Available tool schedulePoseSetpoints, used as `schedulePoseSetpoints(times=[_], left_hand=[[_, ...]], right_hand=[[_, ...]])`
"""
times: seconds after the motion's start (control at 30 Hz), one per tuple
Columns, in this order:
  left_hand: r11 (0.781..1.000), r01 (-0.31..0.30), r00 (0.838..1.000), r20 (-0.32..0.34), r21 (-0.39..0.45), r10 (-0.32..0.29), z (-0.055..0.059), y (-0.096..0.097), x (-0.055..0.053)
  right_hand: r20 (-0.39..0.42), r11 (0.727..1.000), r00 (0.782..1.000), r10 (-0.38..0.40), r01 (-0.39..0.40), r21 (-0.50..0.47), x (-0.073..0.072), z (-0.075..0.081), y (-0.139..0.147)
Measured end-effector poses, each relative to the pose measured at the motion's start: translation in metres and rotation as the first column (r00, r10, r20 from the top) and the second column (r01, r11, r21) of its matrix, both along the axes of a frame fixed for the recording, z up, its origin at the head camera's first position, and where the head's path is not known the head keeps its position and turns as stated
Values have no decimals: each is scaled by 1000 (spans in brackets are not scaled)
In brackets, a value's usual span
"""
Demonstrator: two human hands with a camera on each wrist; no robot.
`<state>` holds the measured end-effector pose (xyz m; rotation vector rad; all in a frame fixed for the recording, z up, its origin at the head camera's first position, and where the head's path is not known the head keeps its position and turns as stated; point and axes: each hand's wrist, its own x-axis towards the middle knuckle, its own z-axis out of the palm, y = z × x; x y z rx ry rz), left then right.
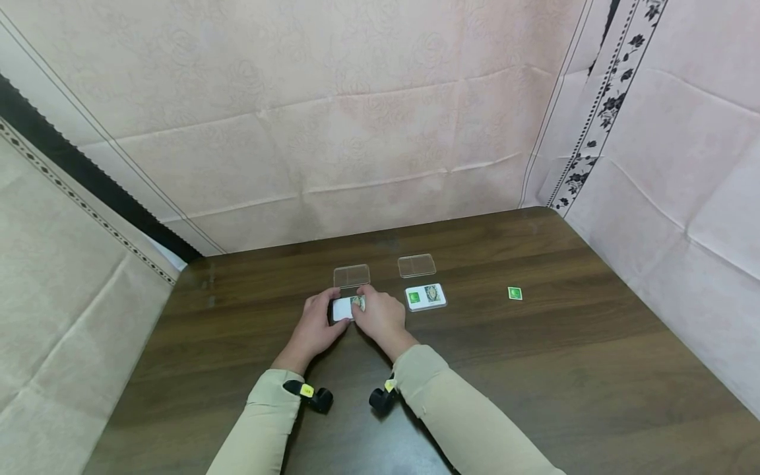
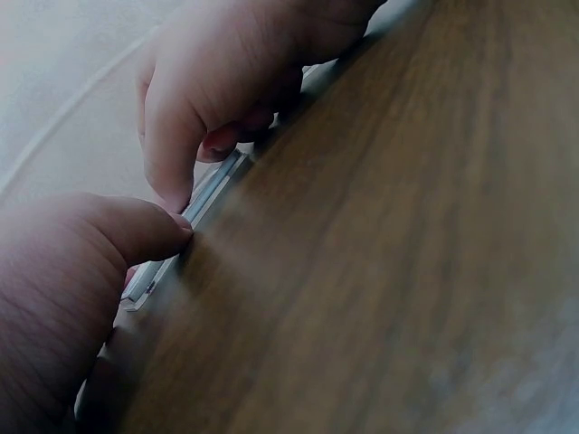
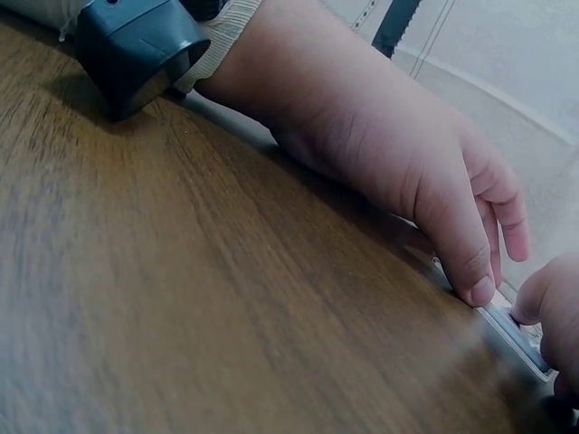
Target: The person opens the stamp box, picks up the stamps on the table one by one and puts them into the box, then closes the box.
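Both hands are at a thin clear plastic card case (image 1: 341, 309) with a white card in it, lying flat on the table. My left hand (image 1: 313, 328) grips its left end, thumb at the near edge and fingers at the far edge. From the right, my right hand (image 1: 382, 318) holds the other end, its thumb on the card's printed picture. In the left wrist view, the case (image 2: 217, 188) appears edge-on between the left thumb and the right hand (image 2: 222, 77). The right wrist view has the left thumb against the near edge of the case (image 3: 516, 342).
Beyond the hands lie two clear rectangular lids (image 1: 351, 275) (image 1: 417, 265). A second card case (image 1: 425, 306), with a green square and a picture on its card, lies to the right. Farther right is a small green square piece (image 1: 514, 293). Cloth walls (image 1: 380, 145) enclose the wooden table (image 1: 534, 382).
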<state>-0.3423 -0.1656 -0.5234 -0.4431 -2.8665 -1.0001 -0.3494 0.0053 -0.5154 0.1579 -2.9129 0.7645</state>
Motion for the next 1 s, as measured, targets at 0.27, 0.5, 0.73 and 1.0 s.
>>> schedulePoseSetpoints(times=[0.27, 0.5, 0.73, 1.0], left_hand=[[1000, 0, 1000, -3, -4, 0, 1, 1, 0], [1000, -6, 1000, 10, -5, 6, 1, 3, 0], [1000, 0, 1000, -21, 2, 0, 0, 2, -1], [1000, -5, 1000, 5, 2, 5, 1, -1, 2]], right_hand=[[-13, 999, 1000, -1, 0, -32, 1, 2, 2], [-197, 983, 979, 58, -90, -157, 13, 2, 17], [-504, 981, 852, 140, -189, -47, 22, 14, 54], [-655, 999, 755, 28, -46, -10, 13, 11, 136]])
